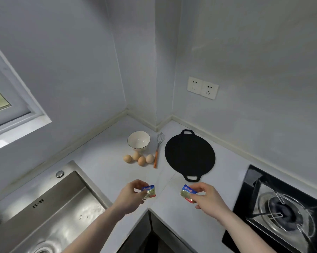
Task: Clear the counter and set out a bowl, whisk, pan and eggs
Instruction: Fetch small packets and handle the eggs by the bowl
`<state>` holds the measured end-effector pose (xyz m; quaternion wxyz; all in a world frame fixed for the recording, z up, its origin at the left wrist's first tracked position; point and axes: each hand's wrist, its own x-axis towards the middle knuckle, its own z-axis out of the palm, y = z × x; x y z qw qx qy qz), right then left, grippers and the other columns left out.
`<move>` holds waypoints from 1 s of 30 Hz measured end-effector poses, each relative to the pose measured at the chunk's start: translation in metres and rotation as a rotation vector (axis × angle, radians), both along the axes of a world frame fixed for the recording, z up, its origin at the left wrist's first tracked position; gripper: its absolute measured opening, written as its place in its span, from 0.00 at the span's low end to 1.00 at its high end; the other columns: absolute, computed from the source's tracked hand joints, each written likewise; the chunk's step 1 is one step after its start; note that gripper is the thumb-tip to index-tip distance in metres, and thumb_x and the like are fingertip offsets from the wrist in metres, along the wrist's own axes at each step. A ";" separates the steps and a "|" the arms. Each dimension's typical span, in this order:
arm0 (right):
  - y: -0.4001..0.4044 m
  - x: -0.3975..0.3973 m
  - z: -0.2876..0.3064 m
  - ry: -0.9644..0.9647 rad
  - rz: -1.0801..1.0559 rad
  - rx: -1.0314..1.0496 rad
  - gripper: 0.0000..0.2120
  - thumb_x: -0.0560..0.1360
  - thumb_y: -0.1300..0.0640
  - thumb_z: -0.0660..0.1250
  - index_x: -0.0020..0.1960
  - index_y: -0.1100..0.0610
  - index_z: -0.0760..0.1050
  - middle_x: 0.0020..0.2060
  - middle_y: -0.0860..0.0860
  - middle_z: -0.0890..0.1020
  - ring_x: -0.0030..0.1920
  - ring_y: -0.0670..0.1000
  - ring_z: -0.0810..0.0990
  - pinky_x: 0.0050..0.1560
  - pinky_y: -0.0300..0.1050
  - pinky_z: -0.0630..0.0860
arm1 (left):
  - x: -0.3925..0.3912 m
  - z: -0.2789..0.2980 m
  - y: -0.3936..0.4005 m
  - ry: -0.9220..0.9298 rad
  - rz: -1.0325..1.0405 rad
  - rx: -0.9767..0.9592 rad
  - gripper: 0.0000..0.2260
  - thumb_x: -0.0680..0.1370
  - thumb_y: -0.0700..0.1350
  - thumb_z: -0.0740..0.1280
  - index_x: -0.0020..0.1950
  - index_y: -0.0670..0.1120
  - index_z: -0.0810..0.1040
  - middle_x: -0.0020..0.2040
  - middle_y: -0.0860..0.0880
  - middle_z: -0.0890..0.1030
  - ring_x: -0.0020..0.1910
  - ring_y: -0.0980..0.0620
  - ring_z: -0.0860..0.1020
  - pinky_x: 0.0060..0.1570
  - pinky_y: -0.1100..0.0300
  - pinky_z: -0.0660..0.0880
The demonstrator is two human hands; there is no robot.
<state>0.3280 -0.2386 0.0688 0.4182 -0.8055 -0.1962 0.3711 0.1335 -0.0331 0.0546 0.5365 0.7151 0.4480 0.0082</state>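
Hands pinching packets (149, 191), whisk (158, 148) handle pointing nearward

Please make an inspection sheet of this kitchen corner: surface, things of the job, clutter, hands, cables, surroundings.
Surface: pale counter, L-shaped corner.
Job's things: white bowl; whisk right of it; four eggs in front of the bowl; black pan flat at the right.
Clutter: two small packets, left one, right one, both held above the counter.
Hands: left hand and right hand each pinch one packet.
Cables: nothing seen.
Surroundings: sink left, gas burner right, wall sockets, window.
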 end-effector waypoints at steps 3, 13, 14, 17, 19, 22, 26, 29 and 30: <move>0.035 0.009 -0.020 0.032 -0.041 -0.035 0.13 0.71 0.49 0.78 0.54 0.46 0.81 0.53 0.45 0.81 0.48 0.49 0.85 0.39 0.37 0.81 | 0.020 -0.022 0.039 0.037 -0.046 -0.025 0.05 0.79 0.45 0.67 0.53 0.51 0.81 0.52 0.54 0.80 0.39 0.50 0.84 0.33 0.61 0.74; 0.123 0.026 -0.102 0.127 -0.120 -0.267 0.09 0.74 0.61 0.73 0.54 0.53 0.81 0.48 0.50 0.84 0.46 0.49 0.85 0.38 0.40 0.80 | 0.078 -0.104 0.107 0.160 -0.153 -0.112 0.09 0.70 0.42 0.66 0.46 0.52 0.81 0.51 0.46 0.83 0.47 0.43 0.84 0.37 0.59 0.78; 0.126 0.030 -0.111 0.110 -0.112 -0.300 0.09 0.74 0.61 0.71 0.53 0.52 0.81 0.48 0.50 0.85 0.46 0.49 0.85 0.40 0.42 0.81 | 0.084 -0.112 0.110 0.164 -0.170 -0.104 0.09 0.69 0.43 0.66 0.46 0.52 0.81 0.51 0.46 0.83 0.49 0.42 0.84 0.41 0.57 0.80; 0.128 0.037 -0.134 0.054 -0.067 -0.378 0.09 0.72 0.59 0.68 0.48 0.46 0.80 0.49 0.49 0.85 0.47 0.50 0.85 0.46 0.48 0.83 | 0.096 -0.128 0.111 0.186 -0.214 -0.052 0.11 0.74 0.40 0.64 0.51 0.51 0.82 0.52 0.49 0.82 0.52 0.45 0.82 0.51 0.55 0.80; 0.131 0.039 -0.142 0.016 -0.029 -0.415 0.08 0.71 0.58 0.72 0.48 0.47 0.79 0.49 0.48 0.85 0.48 0.49 0.84 0.50 0.48 0.84 | 0.100 -0.135 0.111 0.205 -0.262 0.003 0.11 0.76 0.41 0.64 0.55 0.50 0.82 0.55 0.50 0.82 0.55 0.47 0.80 0.52 0.58 0.77; 0.138 0.039 -0.140 -0.097 0.048 -0.486 0.12 0.73 0.58 0.72 0.54 0.48 0.78 0.53 0.47 0.82 0.52 0.48 0.81 0.51 0.44 0.81 | 0.098 -0.137 0.117 0.211 -0.332 0.095 0.12 0.77 0.44 0.65 0.59 0.50 0.80 0.59 0.50 0.80 0.60 0.48 0.78 0.60 0.57 0.73; 0.165 0.051 -0.132 -0.306 0.159 -0.495 0.14 0.78 0.59 0.68 0.62 0.49 0.76 0.58 0.44 0.74 0.52 0.46 0.79 0.48 0.42 0.79 | 0.090 -0.132 0.136 0.189 -0.299 0.250 0.15 0.79 0.42 0.63 0.66 0.48 0.75 0.63 0.51 0.75 0.62 0.47 0.77 0.60 0.57 0.72; 0.200 0.058 -0.124 -0.367 0.231 -0.408 0.17 0.78 0.56 0.68 0.66 0.47 0.74 0.61 0.42 0.73 0.50 0.46 0.79 0.52 0.47 0.81 | 0.091 -0.130 0.158 0.179 -0.261 0.378 0.19 0.79 0.43 0.64 0.69 0.49 0.70 0.67 0.50 0.71 0.54 0.39 0.79 0.47 0.51 0.74; 0.214 0.059 -0.122 -0.377 0.265 -0.385 0.18 0.78 0.54 0.69 0.67 0.47 0.73 0.62 0.42 0.73 0.50 0.46 0.80 0.52 0.48 0.81 | 0.093 -0.131 0.165 0.191 -0.276 0.420 0.21 0.78 0.43 0.64 0.71 0.50 0.68 0.68 0.50 0.69 0.52 0.38 0.79 0.43 0.51 0.72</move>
